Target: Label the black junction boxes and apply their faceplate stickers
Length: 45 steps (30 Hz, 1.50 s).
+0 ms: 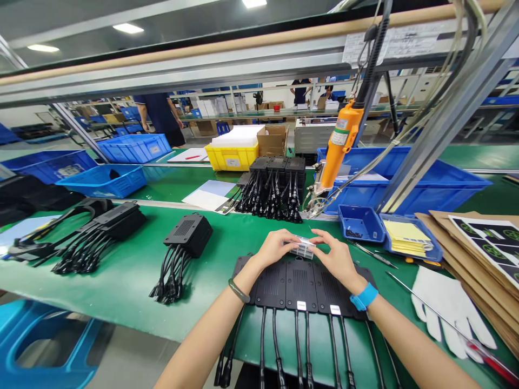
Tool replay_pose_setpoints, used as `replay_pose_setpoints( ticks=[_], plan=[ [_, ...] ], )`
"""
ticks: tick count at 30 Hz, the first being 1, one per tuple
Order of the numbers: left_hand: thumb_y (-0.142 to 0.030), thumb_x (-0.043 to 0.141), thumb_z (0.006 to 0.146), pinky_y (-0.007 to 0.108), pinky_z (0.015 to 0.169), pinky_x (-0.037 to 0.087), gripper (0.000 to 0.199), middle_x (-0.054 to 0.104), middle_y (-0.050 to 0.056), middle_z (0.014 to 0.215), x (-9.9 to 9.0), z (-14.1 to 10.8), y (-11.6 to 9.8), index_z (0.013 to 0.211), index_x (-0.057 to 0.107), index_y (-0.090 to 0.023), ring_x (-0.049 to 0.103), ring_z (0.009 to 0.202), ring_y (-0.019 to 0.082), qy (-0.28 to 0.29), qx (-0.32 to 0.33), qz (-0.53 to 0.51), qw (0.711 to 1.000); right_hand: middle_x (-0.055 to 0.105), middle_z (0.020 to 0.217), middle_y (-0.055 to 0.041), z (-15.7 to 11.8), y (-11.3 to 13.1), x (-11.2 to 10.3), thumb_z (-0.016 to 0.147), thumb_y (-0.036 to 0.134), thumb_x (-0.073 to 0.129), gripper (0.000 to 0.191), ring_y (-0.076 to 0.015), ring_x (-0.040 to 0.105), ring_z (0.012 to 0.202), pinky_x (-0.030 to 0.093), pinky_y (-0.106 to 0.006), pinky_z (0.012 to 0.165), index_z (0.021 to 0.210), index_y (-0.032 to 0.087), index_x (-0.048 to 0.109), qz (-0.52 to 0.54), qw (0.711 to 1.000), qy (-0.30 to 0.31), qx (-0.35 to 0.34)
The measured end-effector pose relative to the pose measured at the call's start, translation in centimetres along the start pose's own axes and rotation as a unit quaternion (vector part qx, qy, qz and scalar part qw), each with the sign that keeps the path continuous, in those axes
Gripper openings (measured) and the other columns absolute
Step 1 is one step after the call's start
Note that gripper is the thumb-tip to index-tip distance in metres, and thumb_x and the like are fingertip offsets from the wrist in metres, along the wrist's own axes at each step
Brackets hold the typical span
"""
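Observation:
Between my hands, above a row of black boxes, is a small strip of white printed labels. My left hand pinches its left end. At its right end are the thumb and bent fingers of my right hand, also closed on it. Several flat black boxes with vent slots lie side by side below, their cables hanging toward me over the table's front edge. Small white labels show on two of them. My forearms partly cover the outer boxes.
More cabled black boxes stand left on the green table and in a pile behind. An orange electric screwdriver hangs at right. Nearby lie a blue parts bin, tweezers, a white glove and a long screwdriver.

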<state>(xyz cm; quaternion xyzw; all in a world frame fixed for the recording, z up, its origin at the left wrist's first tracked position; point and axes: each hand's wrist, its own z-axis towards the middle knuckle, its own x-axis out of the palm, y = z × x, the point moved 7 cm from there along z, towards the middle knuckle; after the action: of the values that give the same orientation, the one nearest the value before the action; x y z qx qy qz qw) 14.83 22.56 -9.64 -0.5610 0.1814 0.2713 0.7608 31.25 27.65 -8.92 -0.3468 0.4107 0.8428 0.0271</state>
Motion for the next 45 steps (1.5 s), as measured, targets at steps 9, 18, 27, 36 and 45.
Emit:
replay_pose_setpoints(
  ticks=[9, 18, 27, 36, 45],
  plan=[
    [-0.024, 0.069, 0.085, 0.018, 0.079, 0.05, 0.012, 0.071, -0.001, 0.091, 0.5, 0.3, 0.6, 0.095, 0.074, -0.021, 0.067, 0.084, 0.012, 0.008, -0.023, 0.028, 0.999, 0.066, 0.076, -0.0089, -0.1, 2.8, 0.1, 0.094, 0.026, 0.043, 0.028, -0.0225, 0.058, 0.075, 0.036, -0.04, 0.079, 0.1, 0.017, 0.069, -0.058, 0.991, 0.031, -0.118],
    [-0.014, 0.056, 0.091, 0.03, 0.103, 0.044, 0.033, 0.058, 0.005, 0.123, -4.8, -2.3, -2.4, 0.124, 0.06, -0.018, 0.054, 0.116, 0.017, -0.053, -0.07, 0.152, 0.984, 0.067, 0.075, 0.0023, -4.4, 7.2, 6.1, 0.084, 0.018, 0.052, 0.028, -0.0126, 0.059, 0.061, 0.046, -0.024, 0.058, 0.111, 0.02, 0.045, 0.11, 0.981, 0.155, 0.04],
    [-0.015, 0.062, 0.087, 0.042, 0.093, 0.054, 0.025, 0.065, 0.003, 0.111, -4.3, -17.3, -4.8, 0.11, 0.065, -0.02, 0.061, 0.103, 0.022, 0.045, -0.144, 0.25, 0.956, 0.067, 0.071, 0.0047, -6.7, 7.3, 10.4, 0.075, 0.01, 0.048, 0.038, -0.0138, 0.057, 0.058, 0.039, -0.024, 0.057, 0.111, 0.021, 0.042, 0.11, 0.947, 0.276, 0.123],
    [-0.042, 0.075, 0.077, 0.05, 0.102, 0.051, 0.07, 0.049, 0.016, 0.137, -0.6, -20.8, -5.2, 0.134, 0.049, -0.01, 0.05, 0.127, 0.03, 0.039, -0.046, 0.396, 0.916, 0.066, 0.073, 0.0042, -6.9, 7.4, 10.4, 0.078, 0.02, 0.049, 0.034, -0.0166, 0.056, 0.06, 0.037, -0.028, 0.06, 0.111, 0.023, 0.042, 0.066, 0.947, 0.276, 0.151],
    [-0.052, 0.075, 0.073, 0.052, 0.101, 0.05, 0.076, 0.048, 0.019, 0.137, -0.3, -20.8, -5.6, 0.135, 0.05, -0.017, 0.049, 0.127, 0.034, 0.028, -0.042, 0.406, 0.912, 0.066, 0.073, 0.004, -7.0, 7.6, 10.2, 0.079, 0.023, 0.049, 0.033, -0.0164, 0.056, 0.058, 0.037, -0.028, 0.059, 0.111, 0.023, 0.041, 0.061, 0.948, 0.271, 0.153]
  ],
)
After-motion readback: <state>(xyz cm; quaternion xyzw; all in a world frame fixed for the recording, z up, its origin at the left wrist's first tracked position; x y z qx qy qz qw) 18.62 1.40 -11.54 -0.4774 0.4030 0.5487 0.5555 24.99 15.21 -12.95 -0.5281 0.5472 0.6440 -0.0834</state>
